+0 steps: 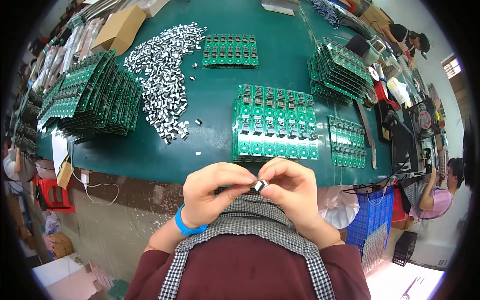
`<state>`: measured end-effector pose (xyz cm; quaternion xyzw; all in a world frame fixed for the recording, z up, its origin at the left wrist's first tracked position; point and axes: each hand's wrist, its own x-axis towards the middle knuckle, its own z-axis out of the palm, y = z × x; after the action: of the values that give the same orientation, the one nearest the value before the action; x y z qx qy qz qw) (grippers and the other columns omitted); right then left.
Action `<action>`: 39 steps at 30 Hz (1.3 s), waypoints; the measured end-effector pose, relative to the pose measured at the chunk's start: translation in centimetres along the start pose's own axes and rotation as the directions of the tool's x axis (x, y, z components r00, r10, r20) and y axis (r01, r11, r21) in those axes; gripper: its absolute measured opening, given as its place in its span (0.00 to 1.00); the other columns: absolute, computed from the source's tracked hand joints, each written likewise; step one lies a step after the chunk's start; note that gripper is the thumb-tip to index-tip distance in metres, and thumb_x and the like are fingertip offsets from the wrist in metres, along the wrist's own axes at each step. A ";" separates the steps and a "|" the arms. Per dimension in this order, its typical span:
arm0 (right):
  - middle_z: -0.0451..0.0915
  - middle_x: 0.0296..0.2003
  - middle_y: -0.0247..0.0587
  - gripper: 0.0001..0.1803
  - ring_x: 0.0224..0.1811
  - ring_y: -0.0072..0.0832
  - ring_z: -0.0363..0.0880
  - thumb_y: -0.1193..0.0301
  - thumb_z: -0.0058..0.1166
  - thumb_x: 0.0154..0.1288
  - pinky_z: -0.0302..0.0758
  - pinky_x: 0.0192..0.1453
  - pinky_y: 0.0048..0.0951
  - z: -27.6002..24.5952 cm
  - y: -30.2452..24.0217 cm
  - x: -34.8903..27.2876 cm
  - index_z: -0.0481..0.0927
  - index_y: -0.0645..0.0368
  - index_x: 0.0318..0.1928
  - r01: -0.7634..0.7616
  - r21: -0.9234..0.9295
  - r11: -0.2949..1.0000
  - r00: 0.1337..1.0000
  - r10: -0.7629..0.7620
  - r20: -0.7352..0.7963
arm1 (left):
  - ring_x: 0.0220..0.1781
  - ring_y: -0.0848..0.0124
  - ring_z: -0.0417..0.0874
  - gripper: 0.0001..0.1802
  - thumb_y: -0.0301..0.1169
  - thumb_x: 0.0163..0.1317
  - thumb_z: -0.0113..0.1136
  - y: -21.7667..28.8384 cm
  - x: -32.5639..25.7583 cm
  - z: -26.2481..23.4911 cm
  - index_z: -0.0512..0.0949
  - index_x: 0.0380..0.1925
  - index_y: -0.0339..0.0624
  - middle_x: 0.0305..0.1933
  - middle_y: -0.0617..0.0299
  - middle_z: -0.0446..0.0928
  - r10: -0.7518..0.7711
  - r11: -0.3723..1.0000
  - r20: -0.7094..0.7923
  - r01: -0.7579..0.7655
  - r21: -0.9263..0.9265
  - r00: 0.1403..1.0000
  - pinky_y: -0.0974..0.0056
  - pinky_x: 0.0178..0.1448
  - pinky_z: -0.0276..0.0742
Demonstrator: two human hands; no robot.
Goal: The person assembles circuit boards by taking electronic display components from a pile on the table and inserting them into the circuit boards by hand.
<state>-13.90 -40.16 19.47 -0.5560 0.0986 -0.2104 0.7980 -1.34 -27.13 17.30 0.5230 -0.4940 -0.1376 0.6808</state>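
In front of my apron, both hands meet at a small black-and-white block-shaped electronic component (260,186). My right hand (295,192) pinches it between thumb and forefinger. My left hand (212,192), with a blue wristband, closes thumb and fingertips on its left side, where thin metal pins seem to show. Just beyond my hands, a stack of green circuit-board panels (277,122) lies at the table's near edge. A large heap of similar black-and-white components (162,75) spreads to the left, with a few loose ones beside it.
Leaning stacks of green boards stand at the left (92,97) and right (342,70) of the green table (215,142). Flatter panels lie at the back (230,51) and right (347,142). A cardboard box (119,30) is back left, a blue crate (367,220) below right. Other people work at the right.
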 end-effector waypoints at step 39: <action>0.82 0.31 0.44 0.14 0.30 0.33 0.83 0.80 0.71 0.45 0.79 0.34 0.27 0.3 0.8 0.3 0.81 0.64 0.34 0.579 -0.534 0.616 0.815 -0.445 0.370 | 0.31 0.61 0.82 0.11 0.19 0.48 0.67 0.1 -0.8 -1.3 0.77 0.31 0.38 0.32 0.57 0.79 0.207 0.958 0.128 -0.228 0.174 0.970 0.64 0.33 0.77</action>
<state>-13.30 -39.79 18.86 -0.8107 -0.0821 -0.3279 0.4780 -0.71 -25.80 16.97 0.5191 -0.5956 -0.0429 0.6115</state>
